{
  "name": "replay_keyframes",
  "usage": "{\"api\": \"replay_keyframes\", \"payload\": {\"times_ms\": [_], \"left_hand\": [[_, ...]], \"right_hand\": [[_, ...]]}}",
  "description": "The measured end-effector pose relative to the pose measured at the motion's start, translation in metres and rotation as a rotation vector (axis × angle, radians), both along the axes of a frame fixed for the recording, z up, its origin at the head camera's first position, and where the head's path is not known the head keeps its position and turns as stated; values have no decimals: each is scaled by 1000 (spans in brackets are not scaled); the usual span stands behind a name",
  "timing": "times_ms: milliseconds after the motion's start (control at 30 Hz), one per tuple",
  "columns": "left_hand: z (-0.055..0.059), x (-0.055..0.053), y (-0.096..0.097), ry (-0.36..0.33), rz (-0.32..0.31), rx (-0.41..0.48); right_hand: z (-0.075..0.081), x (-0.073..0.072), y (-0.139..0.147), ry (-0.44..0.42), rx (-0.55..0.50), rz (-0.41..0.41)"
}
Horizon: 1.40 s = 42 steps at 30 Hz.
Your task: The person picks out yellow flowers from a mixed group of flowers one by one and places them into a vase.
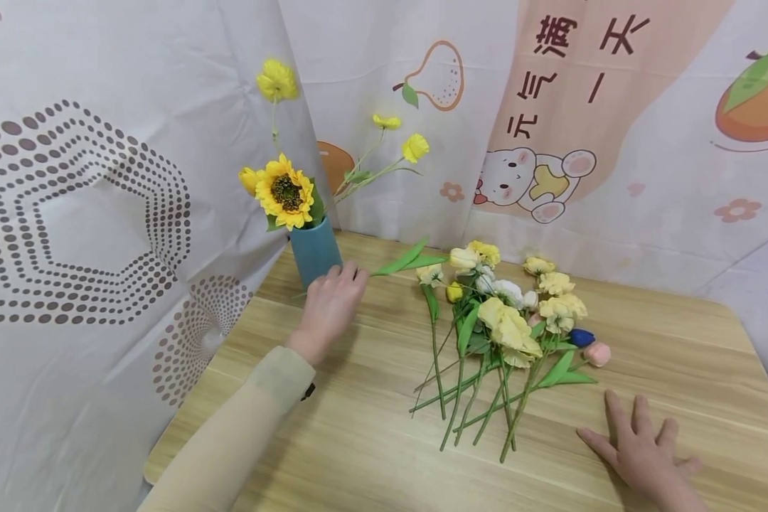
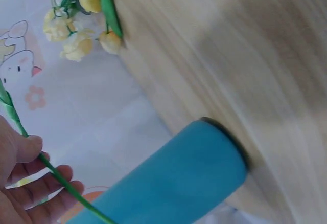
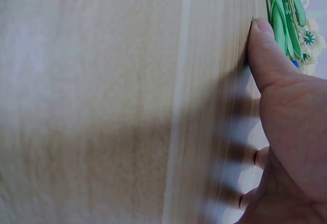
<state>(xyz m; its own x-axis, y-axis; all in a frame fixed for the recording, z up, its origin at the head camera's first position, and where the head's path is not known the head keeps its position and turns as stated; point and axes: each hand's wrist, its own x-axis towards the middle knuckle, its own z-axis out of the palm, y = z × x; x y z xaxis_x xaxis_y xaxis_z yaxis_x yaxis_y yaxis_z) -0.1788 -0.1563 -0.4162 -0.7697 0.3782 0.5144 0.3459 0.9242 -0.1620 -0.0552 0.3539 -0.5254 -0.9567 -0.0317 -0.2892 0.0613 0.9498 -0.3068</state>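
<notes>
My left hand (image 1: 336, 302) pinches the green stem (image 2: 66, 183) of a tulip between thumb and fingers, just in front of the blue vase (image 1: 316, 252). The tulip's leaves (image 1: 406, 262) point right, toward a pale yellow bloom (image 1: 464, 258) overlapping the flower pile. In the left wrist view the stem crosses in front of the vase (image 2: 189, 178). A sunflower (image 1: 286, 192) and several yellow flowers (image 1: 276, 80) stand in the vase. My right hand (image 1: 646, 451) rests on the tabletop with fingers spread, holding nothing, below the pile's right side.
Several loose artificial flowers (image 1: 508, 327) lie mid-table, stems toward me, in cream, white and yellow. A blue tulip (image 1: 581, 338) and a pink one (image 1: 597, 353) lie at their right edge. Printed curtains (image 1: 371, 43) hang behind and left of the wooden table (image 1: 371, 427).
</notes>
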Motion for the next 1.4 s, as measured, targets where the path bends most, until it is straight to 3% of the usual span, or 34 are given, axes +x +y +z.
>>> {"api": "replay_keyframes", "payload": {"times_ms": [333,633,800,967,1400], "left_hand": [[25,-4,17,213,-177,4],[54,-13,28,395,-291,89],[61,-20,25,397,-307,137],[60,-29,17,374,-302,209],[56,-50,-15,306,-219,479]], "right_hand": [[1,0,1,-24,-4,-7],[2,0,1,-28,-9,-10],[3,0,1,-31,-5,-10],[3,0,1,-47,-15,-13],[5,0,0,-42,-28,-5]]}}
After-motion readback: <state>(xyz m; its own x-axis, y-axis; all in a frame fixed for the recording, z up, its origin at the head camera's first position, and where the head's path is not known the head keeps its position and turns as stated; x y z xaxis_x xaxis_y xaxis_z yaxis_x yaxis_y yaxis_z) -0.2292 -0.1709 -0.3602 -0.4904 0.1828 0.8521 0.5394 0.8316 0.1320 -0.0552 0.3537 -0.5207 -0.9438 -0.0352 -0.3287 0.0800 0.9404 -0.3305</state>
